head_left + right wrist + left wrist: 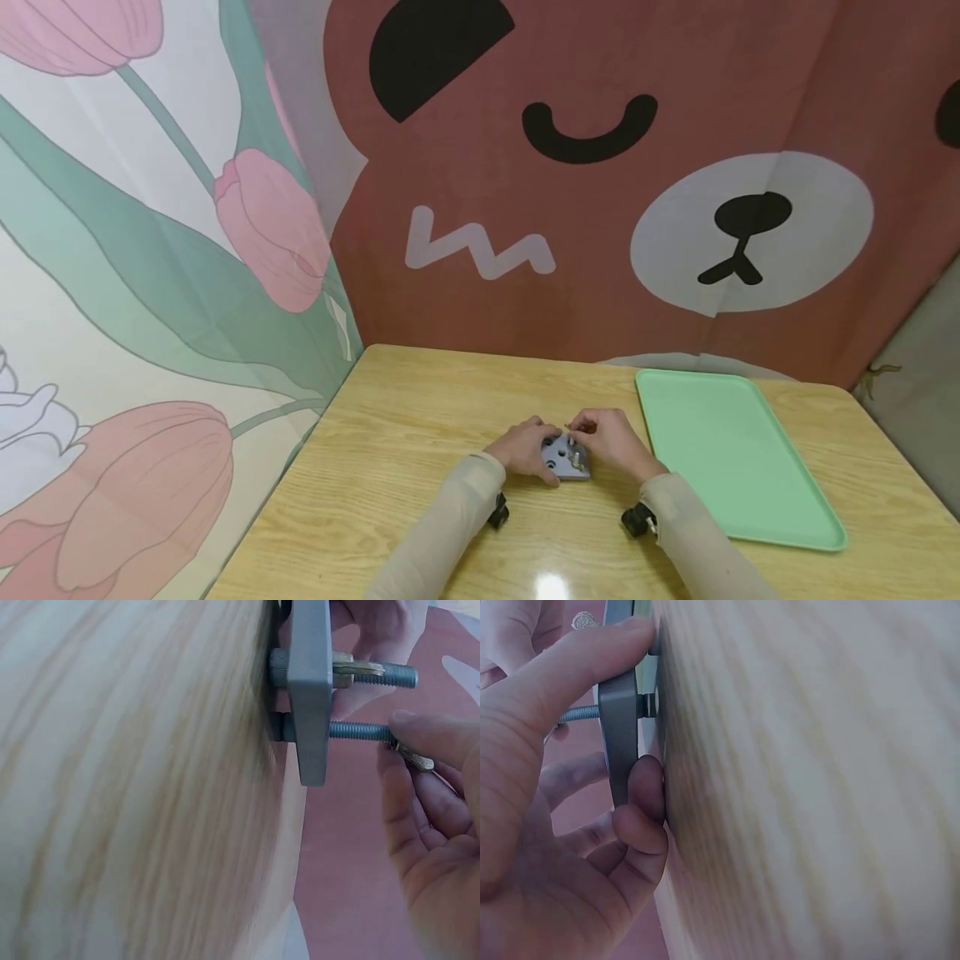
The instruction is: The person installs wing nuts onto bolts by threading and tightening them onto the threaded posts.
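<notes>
A grey plate [567, 472] with several round holes stands just off the wooden tabletop, propped on the heads of the bolts through it. My left hand [525, 448] grips its left side, thumb on the near edge and fingers around the far one. With thumb and fingertips my right hand [609, 437] pinches a brass-coloured wing nut [416, 759] at the free end of a threaded bolt [358, 731]. Beside it, a second wing nut [367, 668] sits against the plate on another bolt [401, 676], whose thread sticks out past the nut.
To the right of my right hand lies a light green tray [731, 450] on the wooden table [420, 400]. Behind the table hangs a cloth with a printed bear [480, 167], and a tulip-print cloth [150, 292] covers the left side. Small black cameras [637, 520] are strapped at my wrists.
</notes>
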Motion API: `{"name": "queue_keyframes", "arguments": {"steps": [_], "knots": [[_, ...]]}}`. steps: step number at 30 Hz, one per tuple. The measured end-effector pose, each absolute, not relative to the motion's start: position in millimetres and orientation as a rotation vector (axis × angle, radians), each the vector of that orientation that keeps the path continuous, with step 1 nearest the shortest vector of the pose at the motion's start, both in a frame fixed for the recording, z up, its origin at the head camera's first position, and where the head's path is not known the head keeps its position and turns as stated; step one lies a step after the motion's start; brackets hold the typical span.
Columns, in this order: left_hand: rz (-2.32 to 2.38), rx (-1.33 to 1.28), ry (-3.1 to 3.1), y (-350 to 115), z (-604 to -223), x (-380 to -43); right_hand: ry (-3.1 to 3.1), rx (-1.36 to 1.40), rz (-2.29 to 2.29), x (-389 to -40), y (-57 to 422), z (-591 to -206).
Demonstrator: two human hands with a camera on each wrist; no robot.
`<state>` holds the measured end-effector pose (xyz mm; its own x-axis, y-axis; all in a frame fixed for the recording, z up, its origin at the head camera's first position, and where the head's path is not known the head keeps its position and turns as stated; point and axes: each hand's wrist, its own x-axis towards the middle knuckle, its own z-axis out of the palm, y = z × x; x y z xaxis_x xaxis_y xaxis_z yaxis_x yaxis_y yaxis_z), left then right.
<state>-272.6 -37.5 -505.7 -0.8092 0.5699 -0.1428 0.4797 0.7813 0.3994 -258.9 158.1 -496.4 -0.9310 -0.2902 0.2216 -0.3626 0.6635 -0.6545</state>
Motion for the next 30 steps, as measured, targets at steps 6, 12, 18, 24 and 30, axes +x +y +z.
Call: {"name": "queue_keyframes", "arguments": {"steps": [6, 12, 18, 24, 30], "knots": [[0.529, 0.806, 2.718, -37, -506, -272, -2.792, 0.507, 1.165, -259, 159, -500], [0.525, 0.804, 2.717, -37, -506, -270, -2.750, 0.556, 1.144, -260, 161, -502], [0.525, 0.807, 2.716, -37, -507, -271, -2.738, 0.604, 1.169, -258, 163, -502], [0.542, 0.788, 2.716, -38, -506, -271, -2.728, 0.687, 1.168, -259, 168, -503], [0.557, 0.784, 2.708, -37, -508, -271, -2.713, 0.757, 1.100, -260, 169, -503]]}}
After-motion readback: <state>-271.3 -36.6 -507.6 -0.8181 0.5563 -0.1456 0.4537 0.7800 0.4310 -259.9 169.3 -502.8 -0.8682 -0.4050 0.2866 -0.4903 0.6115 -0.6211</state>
